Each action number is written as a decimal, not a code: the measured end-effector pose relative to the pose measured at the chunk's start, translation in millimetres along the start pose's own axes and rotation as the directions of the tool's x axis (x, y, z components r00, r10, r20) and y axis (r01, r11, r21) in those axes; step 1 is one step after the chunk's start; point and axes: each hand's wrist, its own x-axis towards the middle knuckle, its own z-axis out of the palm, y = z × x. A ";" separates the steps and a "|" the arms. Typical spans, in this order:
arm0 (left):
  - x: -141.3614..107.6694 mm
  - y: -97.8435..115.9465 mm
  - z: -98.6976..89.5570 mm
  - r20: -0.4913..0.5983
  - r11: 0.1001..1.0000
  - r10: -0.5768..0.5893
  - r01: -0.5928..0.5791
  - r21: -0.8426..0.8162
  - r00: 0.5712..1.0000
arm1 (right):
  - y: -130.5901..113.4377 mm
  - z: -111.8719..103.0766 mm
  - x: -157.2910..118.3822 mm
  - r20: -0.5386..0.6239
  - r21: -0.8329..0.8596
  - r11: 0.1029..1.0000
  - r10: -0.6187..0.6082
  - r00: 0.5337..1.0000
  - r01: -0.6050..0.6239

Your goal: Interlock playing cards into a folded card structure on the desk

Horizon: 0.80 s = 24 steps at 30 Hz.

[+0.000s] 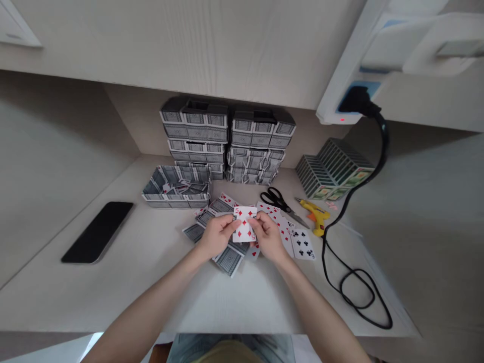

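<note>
Between both hands a playing card (244,225), the five of diamonds, is held face up above the desk. My left hand (218,233) pinches its left edge, thumb on the face. At the right edge my right hand (267,235) grips it the same way. Under and around the hands lie loose cards, some with grey patterned backs (229,260) up and some face up. A six of clubs (302,245) lies to the right of my right hand. Whether more cards sit behind the held one cannot be seen.
Behind stand stacked boxes built from cards (196,132), with an open card box (177,204) holding small pieces. Black scissors (278,199), a yellow glue gun (317,214) and a looping black cable (340,292) lie right. A phone (98,233) rests left. An overhead panel (189,45) hangs low.
</note>
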 end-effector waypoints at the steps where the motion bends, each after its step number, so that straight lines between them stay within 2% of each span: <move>1: -0.9 0.8 1.5 -0.003 1.000 0.007 -0.007 0.017 1.000 | 0.6 0.3 -0.6 -0.020 -0.037 0.999 -0.019 1.000 0.019; 5: -5.6 5.0 8.2 -0.020 0.999 0.005 -0.004 0.049 1.000 | 2.2 2.4 -3.5 -0.088 -0.190 0.976 -0.122 0.989 0.104; 10: -10.1 7.1 13.3 -0.031 0.990 0.021 -0.017 0.143 0.999 | 3.6 4.8 -5.8 -0.164 -0.274 0.957 -0.146 0.976 0.097; 14: -12.0 9.1 14.0 -0.015 0.992 0.042 -0.040 0.123 0.999 | 1.7 1.6 -6.7 -0.123 -0.258 0.963 -0.115 0.986 0.080; 20: -12.3 5.5 17.3 0.004 0.994 -0.044 0.044 -0.104 0.999 | -1.6 -4.3 -7.2 -0.051 -0.390 0.916 -0.123 0.991 0.094; 22: -11.1 3.2 17.6 -0.015 0.994 -0.046 0.044 -0.095 0.999 | -1.1 -3.0 -7.3 -0.055 -0.454 0.886 -0.129 0.990 0.090; 24: -10.4 2.7 17.1 -0.059 1.000 -0.008 0.007 -0.010 0.998 | -0.6 -0.8 -7.6 -0.062 -0.520 0.848 -0.155 0.986 0.101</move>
